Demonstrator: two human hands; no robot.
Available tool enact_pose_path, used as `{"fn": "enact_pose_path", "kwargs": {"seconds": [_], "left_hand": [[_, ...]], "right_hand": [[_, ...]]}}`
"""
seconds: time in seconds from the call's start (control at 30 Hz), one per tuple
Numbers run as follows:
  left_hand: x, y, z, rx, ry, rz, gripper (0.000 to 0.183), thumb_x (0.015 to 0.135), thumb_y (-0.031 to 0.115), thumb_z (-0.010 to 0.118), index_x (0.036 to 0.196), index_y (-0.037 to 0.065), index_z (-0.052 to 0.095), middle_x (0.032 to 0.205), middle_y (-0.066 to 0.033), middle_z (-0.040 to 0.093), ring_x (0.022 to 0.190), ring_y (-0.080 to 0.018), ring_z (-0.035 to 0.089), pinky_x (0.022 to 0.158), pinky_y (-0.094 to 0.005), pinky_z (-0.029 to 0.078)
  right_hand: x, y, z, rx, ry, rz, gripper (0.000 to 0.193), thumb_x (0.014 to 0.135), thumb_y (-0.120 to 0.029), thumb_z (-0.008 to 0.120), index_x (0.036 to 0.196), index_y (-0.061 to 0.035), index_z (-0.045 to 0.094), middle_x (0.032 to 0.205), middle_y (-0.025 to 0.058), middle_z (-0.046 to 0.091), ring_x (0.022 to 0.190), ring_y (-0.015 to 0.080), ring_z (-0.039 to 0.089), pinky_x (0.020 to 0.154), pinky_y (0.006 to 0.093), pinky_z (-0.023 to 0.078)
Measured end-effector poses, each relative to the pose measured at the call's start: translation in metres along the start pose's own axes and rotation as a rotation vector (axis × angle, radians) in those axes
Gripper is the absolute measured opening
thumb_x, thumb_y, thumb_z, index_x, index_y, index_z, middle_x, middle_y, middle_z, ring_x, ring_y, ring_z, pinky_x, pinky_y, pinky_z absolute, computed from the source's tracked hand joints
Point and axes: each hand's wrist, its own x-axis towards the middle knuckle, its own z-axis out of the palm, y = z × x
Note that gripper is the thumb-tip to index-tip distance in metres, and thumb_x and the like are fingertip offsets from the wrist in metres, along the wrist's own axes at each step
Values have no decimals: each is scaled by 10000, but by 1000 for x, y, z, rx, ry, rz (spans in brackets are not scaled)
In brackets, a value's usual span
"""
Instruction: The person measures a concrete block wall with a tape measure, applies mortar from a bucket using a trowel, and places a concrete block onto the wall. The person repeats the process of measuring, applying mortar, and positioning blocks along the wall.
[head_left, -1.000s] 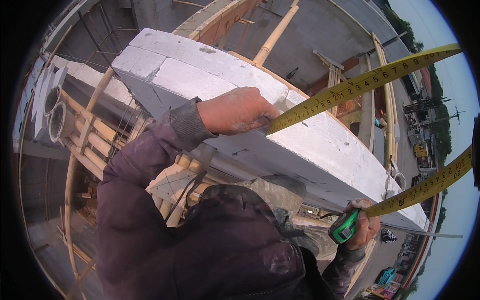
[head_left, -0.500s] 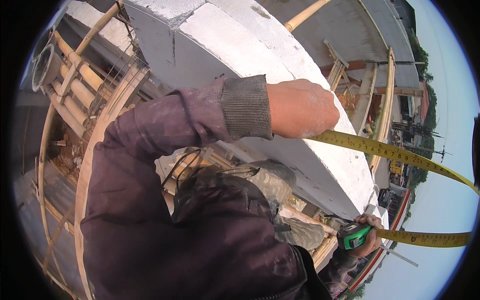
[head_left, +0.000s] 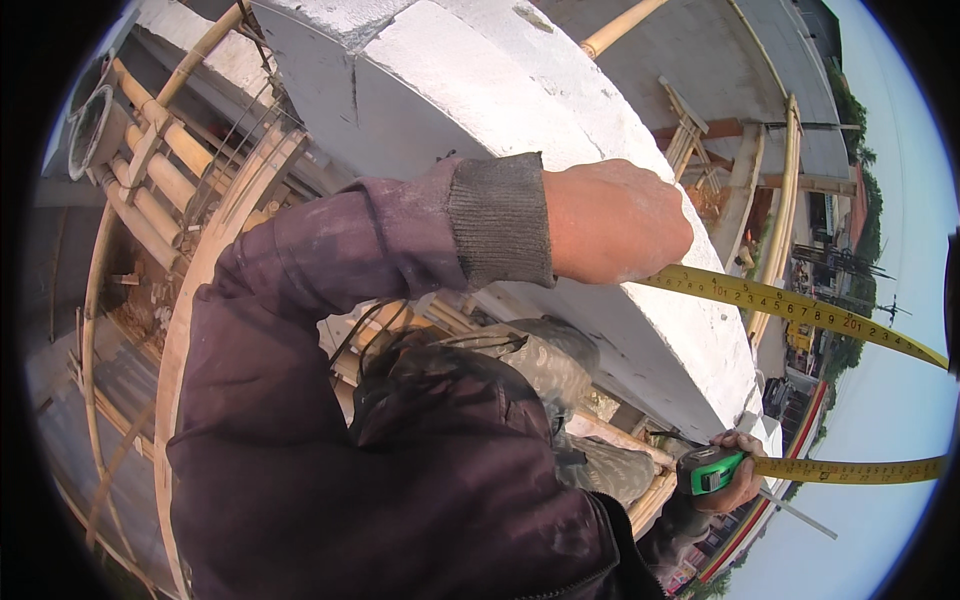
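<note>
1. The yellow tape blade (head_left: pixel 790 308) could be kinked or twisted, since a long stretch is left unsupported in the air, run out past the right edge of the view.
2. Its end could be let slip if the left grip is loosened, and the blade might then be whipped back toward the case.
3. The left hand (head_left: pixel 622 222) is curled closed above the white block wall (head_left: pixel 520 85), with the blade emerging beneath it; the fingertips are hidden, so contact with the block cannot be told.
4. The green-and-black tape case (head_left: pixel 708 470) is gripped by the right hand (head_left: pixel 738 480), low beside the wall.
</note>
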Motion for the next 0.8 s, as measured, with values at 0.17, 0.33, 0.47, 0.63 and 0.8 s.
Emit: {"fn": "enact_pose_path", "kwargs": {"seconds": [0.17,0.33,0.47,0.63,0.8], "left_hand": [[14,6,-22,-10,-8,-94,126,796,40,616,917,34,651,748,-195,635,766,-377,650,702,-453,518],[75,-36,-72,161,142,-44,119,854,-38,546,961,6,575,833,-173,606,830,-294,639,732,-400,516],[141,-96,-138,-326,97,-46,163,967,155,540,1108,78,569,1021,21,588,950,-107,600,871,-248,513],[209,-145,-213,-550,-53,34,117,941,221,618,1031,157,581,1052,42,533,1033,-67,505,978,-284,402],[254,-167,-226,-612,-155,125,243,937,175,616,1155,103,535,1144,-18,506,1084,-111,504,988,-295,394]], "right_hand": [[-9,12,-4,71,74,67,326,920,-250,438,971,35,588,824,157,563,710,241,568,621,350,477],[-37,29,-7,238,242,261,301,900,-242,501,955,38,600,769,135,578,650,187,560,577,304,462],[-78,50,-21,205,193,388,268,884,-206,516,955,33,615,738,102,586,632,169,553,569,291,455],[-111,52,-46,-108,-105,347,248,834,-147,535,980,36,616,693,157,569,559,261,541,565,348,432],[-118,53,-42,-105,-298,421,384,841,-222,604,1173,-32,571,705,130,562,613,284,566,597,376,429]]}}
